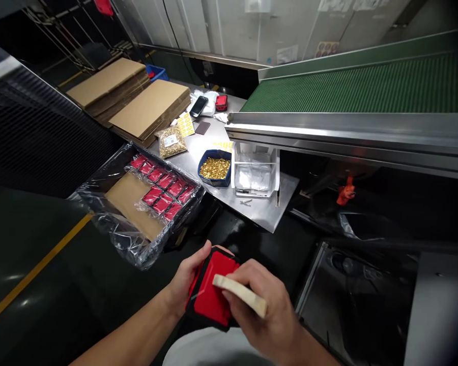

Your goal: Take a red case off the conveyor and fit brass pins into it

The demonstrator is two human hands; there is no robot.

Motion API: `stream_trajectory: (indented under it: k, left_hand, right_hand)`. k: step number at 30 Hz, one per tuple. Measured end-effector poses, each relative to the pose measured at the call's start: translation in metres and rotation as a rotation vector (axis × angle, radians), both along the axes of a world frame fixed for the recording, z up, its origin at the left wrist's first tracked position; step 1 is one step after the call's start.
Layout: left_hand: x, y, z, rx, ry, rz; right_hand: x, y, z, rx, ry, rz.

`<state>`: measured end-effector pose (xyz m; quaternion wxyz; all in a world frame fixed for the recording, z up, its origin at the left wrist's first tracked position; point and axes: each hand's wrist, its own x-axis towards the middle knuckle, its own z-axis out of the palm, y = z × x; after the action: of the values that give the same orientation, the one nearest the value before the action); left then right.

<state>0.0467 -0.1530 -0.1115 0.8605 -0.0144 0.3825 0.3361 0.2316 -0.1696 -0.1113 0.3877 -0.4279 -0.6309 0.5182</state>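
Low in the view, my left hand (181, 284) is closed around the side of a red and black case (216, 284), which is tilted towards me. My right hand (269, 305) pinches a cream-coloured curved strip (244, 293) that may be a pad or a handle; its exact kind is unclear. The strip's end lies over the case's red face, and whether it touches is hard to tell. Some fingers of both hands are hidden behind what they hold.
A plastic-lined crate (137, 211) with rows of red cases stands ahead left. On the metal table (269, 216) are a blue bin (214, 182) of gold-coloured small parts, a white tray (255, 193) and cardboard stacks (152, 109). A green conveyor (351, 84) runs along the right.
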Motion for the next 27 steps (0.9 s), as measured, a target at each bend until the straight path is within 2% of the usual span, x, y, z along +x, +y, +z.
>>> stream_trajectory:
  k: [2, 5, 7, 11, 17, 20, 22, 24, 25, 27]
  left_hand:
    - [0.003, 0.004, 0.002, 0.001, -0.053, -0.005]
    - [0.004, 0.012, 0.004, 0.102, -0.094, -0.010]
    - [0.004, 0.021, 0.006, 0.131, -0.115, -0.016]
    - [0.003, 0.045, 0.007, 0.135, -0.116, -0.027]
    - [-0.001, 0.104, 0.003, 0.178, -0.198, -0.183]
    - [-0.004, 0.135, -0.001, 0.103, -0.281, -0.220]
    - [-0.008, 0.152, -0.004, 0.046, -0.382, -0.268]
    - [-0.013, 0.163, -0.006, 0.050, -0.465, -0.320]
    - [-0.015, 0.168, -0.007, 0.056, -0.492, -0.336]
    - [-0.020, 0.174, -0.010, 0.041, -0.525, -0.344]
  right_hand:
    - [0.003, 0.004, 0.005, 0.014, 0.002, -0.093]
    - [0.010, 0.009, 0.014, -0.015, 0.024, -0.263]
    - [0.013, 0.012, 0.022, -0.033, 0.029, -0.261]
    - [0.008, 0.024, 0.037, 0.023, -0.041, -0.139]
    - [-0.014, 0.059, 0.048, -0.043, -0.252, -0.242]
    - [-0.023, 0.076, 0.056, 0.006, -0.268, -0.382]
    - [-0.021, 0.082, 0.058, 0.050, -0.291, -0.582]
    - [-0.012, 0.084, 0.049, -0.004, -0.284, -0.817]
    - [-0.006, 0.084, 0.039, -0.089, -0.267, -0.917]
    - [0.007, 0.084, 0.003, -0.361, -0.215, -1.006]
